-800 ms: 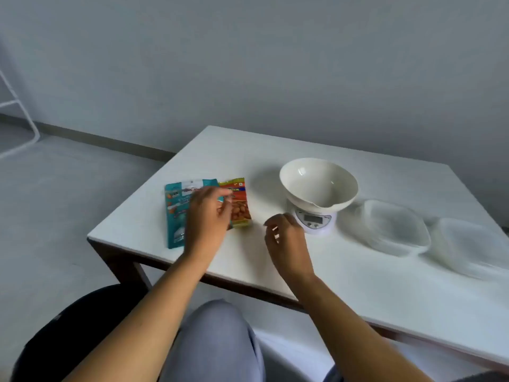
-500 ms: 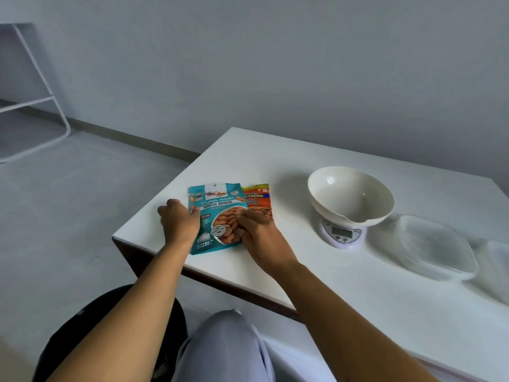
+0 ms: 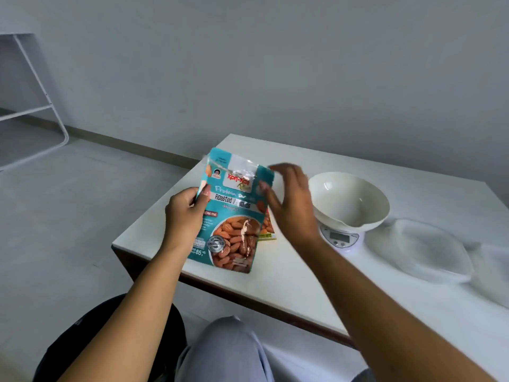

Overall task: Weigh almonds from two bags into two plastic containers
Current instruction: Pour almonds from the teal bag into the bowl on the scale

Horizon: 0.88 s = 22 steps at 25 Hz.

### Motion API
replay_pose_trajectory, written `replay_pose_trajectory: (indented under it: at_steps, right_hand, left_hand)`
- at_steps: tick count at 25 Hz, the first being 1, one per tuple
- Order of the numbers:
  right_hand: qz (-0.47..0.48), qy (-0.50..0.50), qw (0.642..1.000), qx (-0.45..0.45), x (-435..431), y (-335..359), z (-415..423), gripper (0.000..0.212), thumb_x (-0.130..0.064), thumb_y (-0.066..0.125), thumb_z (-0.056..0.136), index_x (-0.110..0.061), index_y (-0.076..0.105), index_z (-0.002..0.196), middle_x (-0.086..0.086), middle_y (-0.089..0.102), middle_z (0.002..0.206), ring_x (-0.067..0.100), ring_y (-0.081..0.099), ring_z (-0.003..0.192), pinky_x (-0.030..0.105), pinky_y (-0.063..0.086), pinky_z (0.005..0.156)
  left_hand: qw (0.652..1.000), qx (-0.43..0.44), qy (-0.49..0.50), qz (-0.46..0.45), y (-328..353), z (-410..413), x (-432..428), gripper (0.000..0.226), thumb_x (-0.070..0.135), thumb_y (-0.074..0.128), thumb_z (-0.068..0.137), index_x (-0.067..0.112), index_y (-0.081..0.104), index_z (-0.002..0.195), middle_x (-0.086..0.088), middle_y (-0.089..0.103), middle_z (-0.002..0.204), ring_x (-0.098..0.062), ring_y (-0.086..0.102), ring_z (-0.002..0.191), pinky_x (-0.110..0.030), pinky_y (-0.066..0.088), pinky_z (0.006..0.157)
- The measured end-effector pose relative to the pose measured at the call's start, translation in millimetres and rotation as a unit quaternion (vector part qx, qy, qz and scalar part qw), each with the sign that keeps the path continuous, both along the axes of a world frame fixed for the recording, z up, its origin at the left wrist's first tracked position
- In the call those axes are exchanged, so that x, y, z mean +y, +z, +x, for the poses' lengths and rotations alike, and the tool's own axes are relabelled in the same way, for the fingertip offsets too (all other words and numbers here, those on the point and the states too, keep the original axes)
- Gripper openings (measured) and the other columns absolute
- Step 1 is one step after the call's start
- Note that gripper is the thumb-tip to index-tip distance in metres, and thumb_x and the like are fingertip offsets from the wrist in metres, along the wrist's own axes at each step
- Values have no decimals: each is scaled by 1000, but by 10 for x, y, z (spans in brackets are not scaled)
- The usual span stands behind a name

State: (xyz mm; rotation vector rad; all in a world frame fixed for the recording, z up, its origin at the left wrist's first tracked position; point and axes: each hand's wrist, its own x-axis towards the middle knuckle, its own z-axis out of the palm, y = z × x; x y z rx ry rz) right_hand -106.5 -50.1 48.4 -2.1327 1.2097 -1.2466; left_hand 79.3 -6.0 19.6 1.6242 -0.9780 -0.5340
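My left hand [image 3: 187, 213] grips the left edge of a teal bag of roasted almonds [image 3: 234, 216] and holds it upright above the table's near left corner. My right hand [image 3: 292, 205] is at the bag's upper right edge with fingers spread; whether it touches the bag I cannot tell. An orange almond bag [image 3: 268, 230] lies flat on the table, mostly hidden behind the teal bag. A white scale [image 3: 341, 239] carries a cream bowl [image 3: 349, 199], empty. Two clear plastic containers [image 3: 421, 249] [image 3: 493, 274] sit to the right of the scale.
The white table [image 3: 289, 288] has a dark front edge just beyond my knees. A white metal rack [image 3: 35, 106] stands on the floor at far left. A grey wall runs behind the table.
The teal bag lay flat on the table under both hands; now my left hand has lifted it upright, and my right hand has risen to its upper right edge.
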Motion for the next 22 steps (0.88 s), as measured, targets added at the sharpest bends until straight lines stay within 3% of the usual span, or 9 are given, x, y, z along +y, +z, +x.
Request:
replay_pose_trajectory:
  at_steps: [2,4,7,10,12,15,18,20,22]
  right_hand:
    - [108,-3,994,-25,-16,369,-86,46,-42,58,89,-21,49,128,-2,53,134,13,53,116,20,52,90]
    - [185,29,982,10,-3,548,-188,38,-43,58,89,-17,56,116,-1,63,125,19,67,99,37,61,76]
    - [144,6,989,-8,77,563,-359,25,-39,54,93,-15,57,89,-3,69,105,21,70,83,31,60,61]
    - [137,-36,986,-84,154,563,-540,26,-40,51,94,-15,57,89,-9,64,101,16,69,81,22,57,55]
    - [177,27,982,-61,180,570,-704,26,-41,56,91,-16,54,83,-6,69,92,14,71,75,20,56,52]
    - [245,100,964,-4,216,589,-958,21,-38,64,86,-20,55,81,-8,72,83,12,74,71,24,60,57]
    - [210,47,974,-74,235,569,-1004,25,-33,63,88,-10,56,83,3,72,81,12,70,63,23,54,48]
    - [177,6,973,-150,253,554,-989,33,-29,61,90,3,56,89,19,69,80,15,65,59,23,48,42]
    - [148,-20,969,-197,267,557,-1002,34,-28,59,92,6,55,96,21,66,78,11,63,54,23,47,40]
  left_hand:
    - [998,-42,-45,-14,151,-177,92,42,40,54,96,6,58,72,-8,74,75,-24,74,67,-41,56,58]
    - [994,-73,-81,-18,274,-341,164,42,39,53,96,8,56,69,-4,73,72,-18,73,63,-36,53,53]
    - [991,-74,-112,-29,353,-514,240,42,40,54,95,3,60,75,-3,74,73,-18,73,65,-35,53,55]
    - [992,-18,-125,-21,309,-626,272,42,42,56,94,2,64,82,-9,76,81,-27,75,73,-53,60,69]
    - [990,25,-140,-11,290,-676,285,41,43,58,93,3,66,84,-11,77,83,-32,75,78,-60,58,75]
    - [986,72,-152,5,358,-738,281,39,41,57,94,4,68,89,-10,78,85,-32,75,81,-56,56,79]
    - [988,-37,-151,19,424,-930,284,35,46,55,93,14,67,100,-5,75,97,-27,71,96,-40,55,81]
    - [975,-78,-197,66,453,-1134,375,82,73,59,73,19,48,133,-1,61,127,-18,56,122,-31,47,96]
    - [954,-97,-250,134,442,-1323,440,137,92,58,46,28,2,154,1,23,158,-18,20,147,-41,25,119]
